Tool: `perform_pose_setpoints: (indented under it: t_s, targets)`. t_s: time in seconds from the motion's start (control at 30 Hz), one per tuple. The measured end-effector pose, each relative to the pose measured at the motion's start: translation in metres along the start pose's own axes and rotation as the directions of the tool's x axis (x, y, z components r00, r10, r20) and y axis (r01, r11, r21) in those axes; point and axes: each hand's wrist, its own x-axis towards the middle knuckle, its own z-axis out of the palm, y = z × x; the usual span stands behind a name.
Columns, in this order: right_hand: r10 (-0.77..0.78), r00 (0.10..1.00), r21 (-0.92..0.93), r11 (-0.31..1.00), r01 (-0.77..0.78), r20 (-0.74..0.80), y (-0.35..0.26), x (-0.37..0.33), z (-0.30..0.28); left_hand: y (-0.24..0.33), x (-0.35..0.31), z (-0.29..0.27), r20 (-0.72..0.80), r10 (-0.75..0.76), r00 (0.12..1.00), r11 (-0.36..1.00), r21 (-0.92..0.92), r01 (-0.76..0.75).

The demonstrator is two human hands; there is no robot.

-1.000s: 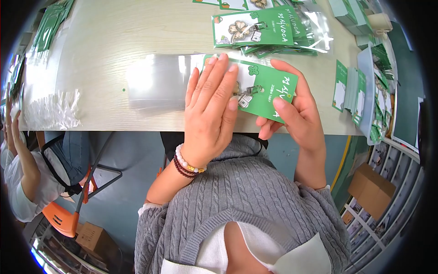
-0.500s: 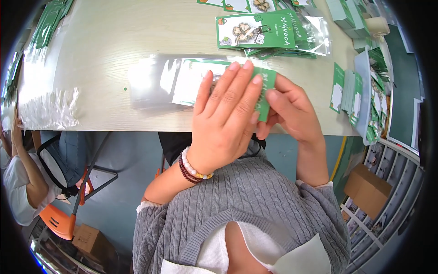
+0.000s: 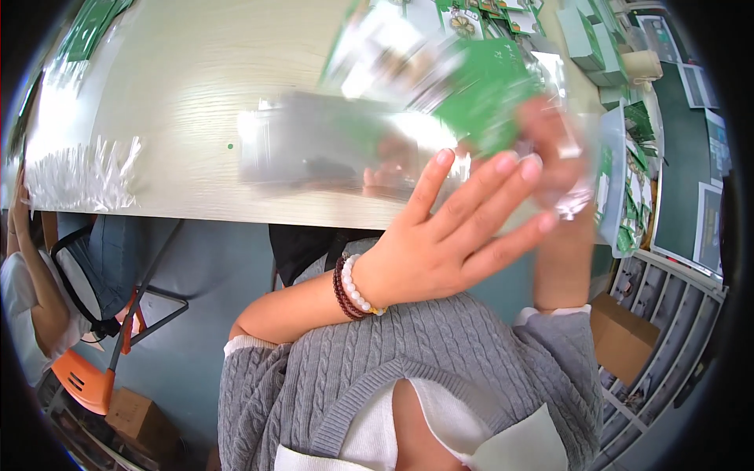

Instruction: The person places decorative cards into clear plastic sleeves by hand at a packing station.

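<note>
A green-and-white packaged card (image 3: 483,90) in clear plastic is tilted up over the table, smeared by motion. My right hand (image 3: 554,149), also blurred, is closed on its right end, where shiny clear film shows around the fingers. My left hand (image 3: 452,235) is open with its fingers spread and holds nothing. It wears beaded bracelets, and its fingertips are close in front of the right hand; whether they touch the film I cannot tell. Flat clear plastic bags (image 3: 314,149) lie on the table beyond and left of the left hand.
More finished-looking cards (image 3: 506,16) lie at the far right. Stacks of green cards (image 3: 593,39) and a pale bin (image 3: 616,173) of packages line the right edge. Clear bags (image 3: 82,177) lie at the left, near another person's arm (image 3: 35,267). A rack (image 3: 667,330) stands right.
My right hand has moved right and lifted the packaged card off the clear bags. My left hand has come away from the card, moved right and nearer me, and its fingers have spread.
</note>
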Motion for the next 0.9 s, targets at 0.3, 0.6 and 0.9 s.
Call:
perform_pose_setpoints:
  t_s: [0.3,0.6,0.9]
  targets:
    - [0.298,0.952,-0.479,0.826,-0.297,-0.076,-0.105,0.054,0.015,-0.005,-0.007,-0.015,0.077,-0.041,0.996,0.996,-0.074,0.047]
    - [0.551,0.805,-0.349,0.815,-0.463,0.219,-0.099,0.09,-0.028,-0.097,0.088,-0.004,0.194,-0.074,0.978,0.997,0.025,0.071]
    - [0.141,0.935,-0.407,0.872,-0.273,-0.325,-0.051,0.033,-0.133,-0.124,0.095,0.027,0.555,-0.09,0.827,0.927,-0.257,0.274]
